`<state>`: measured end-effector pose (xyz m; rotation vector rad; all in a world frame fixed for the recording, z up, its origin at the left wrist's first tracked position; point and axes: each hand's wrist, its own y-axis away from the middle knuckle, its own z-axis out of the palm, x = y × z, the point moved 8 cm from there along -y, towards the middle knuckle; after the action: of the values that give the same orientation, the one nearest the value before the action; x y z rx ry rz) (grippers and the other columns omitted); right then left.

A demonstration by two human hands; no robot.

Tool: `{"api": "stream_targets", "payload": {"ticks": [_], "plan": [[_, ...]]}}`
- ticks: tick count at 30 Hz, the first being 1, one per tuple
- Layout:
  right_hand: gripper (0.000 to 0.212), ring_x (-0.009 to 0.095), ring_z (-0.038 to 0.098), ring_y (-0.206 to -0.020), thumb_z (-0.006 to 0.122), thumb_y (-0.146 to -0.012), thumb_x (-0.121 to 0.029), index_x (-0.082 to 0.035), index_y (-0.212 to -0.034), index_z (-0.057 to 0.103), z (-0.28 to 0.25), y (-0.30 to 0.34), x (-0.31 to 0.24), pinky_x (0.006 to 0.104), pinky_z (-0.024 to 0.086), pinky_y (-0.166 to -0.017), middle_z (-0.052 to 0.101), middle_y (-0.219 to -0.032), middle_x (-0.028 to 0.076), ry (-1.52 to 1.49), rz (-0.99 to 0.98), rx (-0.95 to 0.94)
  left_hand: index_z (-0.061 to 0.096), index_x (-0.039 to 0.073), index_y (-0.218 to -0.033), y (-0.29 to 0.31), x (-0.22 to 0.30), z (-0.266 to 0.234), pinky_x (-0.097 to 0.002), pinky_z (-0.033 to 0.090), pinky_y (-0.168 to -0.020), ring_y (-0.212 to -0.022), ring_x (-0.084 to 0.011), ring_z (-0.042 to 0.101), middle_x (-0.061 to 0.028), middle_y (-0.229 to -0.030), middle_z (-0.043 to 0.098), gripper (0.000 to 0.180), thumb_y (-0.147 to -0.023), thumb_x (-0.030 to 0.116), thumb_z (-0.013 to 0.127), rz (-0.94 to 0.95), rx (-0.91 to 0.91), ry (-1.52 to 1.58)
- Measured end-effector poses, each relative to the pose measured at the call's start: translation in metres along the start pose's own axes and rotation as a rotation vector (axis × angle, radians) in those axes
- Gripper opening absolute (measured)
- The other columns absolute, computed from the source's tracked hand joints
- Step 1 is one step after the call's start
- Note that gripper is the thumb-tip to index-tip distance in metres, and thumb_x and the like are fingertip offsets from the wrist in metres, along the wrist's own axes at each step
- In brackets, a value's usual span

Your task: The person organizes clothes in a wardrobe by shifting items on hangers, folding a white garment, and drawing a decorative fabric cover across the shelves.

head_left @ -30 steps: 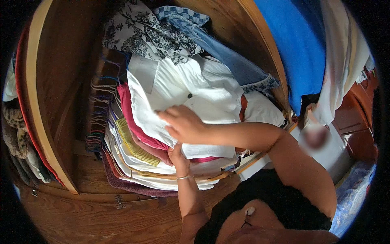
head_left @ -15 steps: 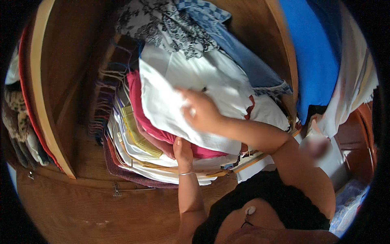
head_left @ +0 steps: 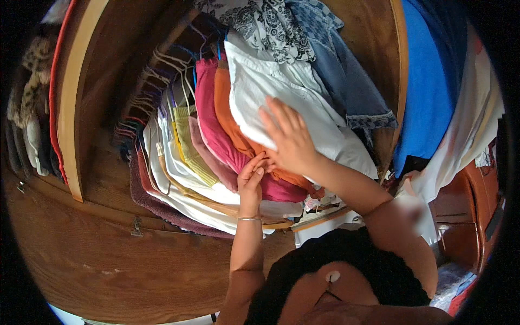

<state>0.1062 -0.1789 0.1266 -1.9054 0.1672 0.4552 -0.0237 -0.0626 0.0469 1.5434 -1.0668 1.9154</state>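
Clothes hang packed on hangers in a wooden wardrobe. My right hand (head_left: pixel 291 135), fingers spread, lies against a white garment (head_left: pixel 254 81) and presses it to the right. Just left of that is an orange garment (head_left: pixel 227 111), then a bright pink one (head_left: pixel 208 100). My left hand (head_left: pixel 252 176) is below, fingers curled at the front edge of the orange garment, seeming to pinch it; its palm partly hides the cloth. A dusty pink garment (head_left: pixel 208 149) and a yellow-green knit garment (head_left: pixel 190 143) hang further left.
Several hangers (head_left: pixel 173 62) line the rail at the back left. A denim garment (head_left: pixel 346 81) and a black-and-white floral cloth (head_left: pixel 276 32) lie at the top. Wooden partitions (head_left: pixel 76 103) bound the compartment; blue cloth (head_left: pixel 425 92) hangs on the right.
The white garment has shifted right, uncovering the orange garment beside the pink one. My right hand has opened flat against the white cloth. My left hand has moved slightly up to the orange garment.
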Motion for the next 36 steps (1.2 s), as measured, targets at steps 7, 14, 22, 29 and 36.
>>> {"api": "stream_targets", "payload": {"ticks": [7, 14, 22, 29, 36], "plan": [[0.038, 0.029, 0.064, -0.089, 0.052, -0.073, 0.0, -0.002, -0.111, 0.059, -0.037, 0.017, 0.088, 0.035, 0.049, -0.082, 0.065, -0.098, 0.015, -0.443, 0.447, 0.246, 0.054, -0.005, -0.121, 0.026, 0.002, -0.015, -0.0307, 0.05, -0.083, -0.09, -0.021, 0.064, -0.0151, -0.104, 0.065, 0.033, -0.089, 0.006, 0.055, 0.005, 0.092, -0.065], [0.044, 0.03, 0.056, -0.105, 0.054, -0.072, 0.002, -0.001, -0.116, 0.055, -0.096, 0.008, 0.002, 0.0336, 0.042, -0.092, 0.057, -0.117, 0.018, -0.164, 0.067, 0.465, 0.056, 0.0, -0.116, 0.063, 0.067, -0.02, -0.0275, 0.046, -0.083, -0.098, -0.015, 0.056, -0.0084, -0.109, 0.058, 0.031, -0.085, 0.0, 0.055, 0.56, 0.463, -0.472], [0.032, 0.023, 0.059, -0.105, 0.045, -0.087, -0.001, 0.004, -0.117, 0.057, -0.022, 0.008, -0.066, 0.033, 0.044, -0.093, 0.062, -0.114, 0.015, -0.808, 0.133, -0.148, 0.051, -0.001, -0.123, 0.044, 0.033, 0.081, -0.0425, 0.038, -0.1, -0.116, -0.0372, 0.049, -0.0242, -0.121, 0.054, 0.055, -0.07, 0.001, 0.061, 0.411, -0.083, -0.756], [0.06, 0.024, 0.036, -0.133, 0.06, -0.088, -0.018, 0.001, -0.139, 0.035, -0.009, 0.006, 0.014, 0.0349, 0.026, -0.11, 0.039, -0.143, 0.016, -0.707, 0.377, 0.004, 0.063, 0.002, -0.102, 0.048, 0.074, 0.09, -0.0392, 0.045, -0.09, -0.099, -0.0338, 0.059, -0.0125, -0.102, 0.064, 0.03, -0.072, -0.001, 0.059, 0.619, 0.019, -0.712], [0.045, 0.021, 0.041, -0.129, 0.052, -0.09, -0.005, -0.002, -0.134, 0.044, -0.047, 0.0, 0.044, 0.0326, 0.028, -0.109, 0.047, -0.137, 0.011, -0.908, 0.534, 0.266, 0.046, 0.003, -0.132, 0.022, 0.088, 0.067, -0.0392, 0.034, -0.104, -0.126, -0.0374, 0.041, -0.0233, -0.139, 0.036, 0.07, -0.065, -0.001, 0.067, 0.582, 0.081, -0.888]]}}
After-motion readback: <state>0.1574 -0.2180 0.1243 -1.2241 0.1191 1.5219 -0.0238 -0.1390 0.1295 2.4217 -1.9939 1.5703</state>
